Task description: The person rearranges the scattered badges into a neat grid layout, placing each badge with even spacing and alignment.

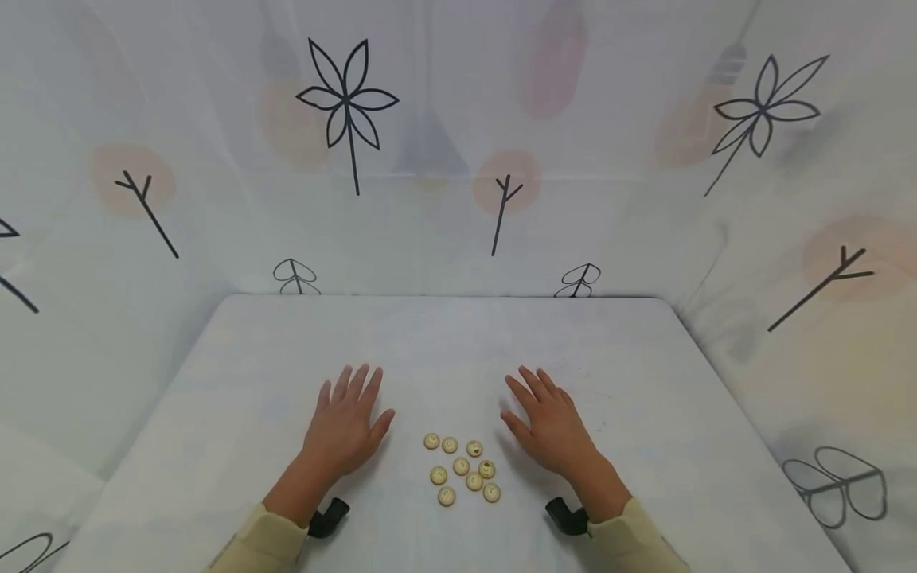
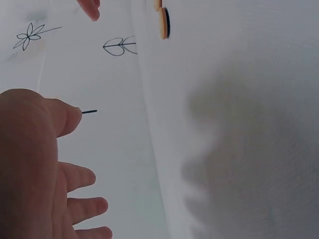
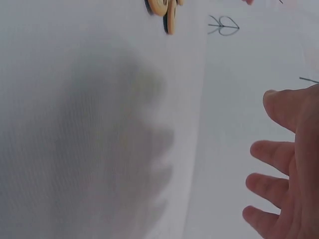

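Note:
Several small, round, pale yellow discs (image 1: 438, 475) lie loosely grouped on the white table, each with a faint mark on its face; two carry a dark spot. To their left my left hand (image 1: 342, 430) hovers palm down with fingers spread and straight, holding nothing. On the other side, my right hand (image 1: 553, 430) is held the same way, fingers extended, touching none of the discs. The left wrist view shows a disc (image 2: 163, 23) at its top edge, apart from the thumb. A few discs (image 3: 159, 6) also show at the top of the right wrist view.
The white table (image 1: 272, 342) reaches back to a hanging white cloth (image 1: 430, 231) printed with flowers and twigs, which also flanks both sides. Black wrist pieces, the left one (image 1: 329, 518) and the right one (image 1: 567, 516), stick out inward below the hands.

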`<control>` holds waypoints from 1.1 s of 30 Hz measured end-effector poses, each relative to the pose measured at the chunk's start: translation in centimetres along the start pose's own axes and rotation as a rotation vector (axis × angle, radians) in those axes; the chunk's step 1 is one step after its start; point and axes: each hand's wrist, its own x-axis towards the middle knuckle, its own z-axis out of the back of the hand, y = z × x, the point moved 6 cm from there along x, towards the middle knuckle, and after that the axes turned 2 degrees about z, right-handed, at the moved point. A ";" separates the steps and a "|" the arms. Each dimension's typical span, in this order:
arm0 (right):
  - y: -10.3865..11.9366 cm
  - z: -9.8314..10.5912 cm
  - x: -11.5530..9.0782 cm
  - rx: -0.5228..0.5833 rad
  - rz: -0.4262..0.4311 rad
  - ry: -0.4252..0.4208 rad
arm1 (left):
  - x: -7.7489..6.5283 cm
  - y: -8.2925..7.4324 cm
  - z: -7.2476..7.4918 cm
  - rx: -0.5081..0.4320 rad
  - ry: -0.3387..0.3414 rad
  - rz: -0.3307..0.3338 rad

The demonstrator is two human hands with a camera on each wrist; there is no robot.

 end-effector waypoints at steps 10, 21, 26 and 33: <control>1.6 -0.7 -0.2 0.022 0.037 0.019 | -0.2 -2.0 -0.6 -0.015 -0.044 -0.047; 3.0 -1.3 -0.3 0.064 0.087 0.058 | -0.5 -4.0 -1.5 -0.111 -0.083 -0.112; 3.6 -1.7 -0.2 0.093 0.109 0.075 | -0.5 -4.5 -1.8 -0.142 -0.057 -0.121; 4.1 -2.3 0.0 0.142 0.112 0.110 | -0.3 -5.1 -2.2 -0.148 -0.003 -0.131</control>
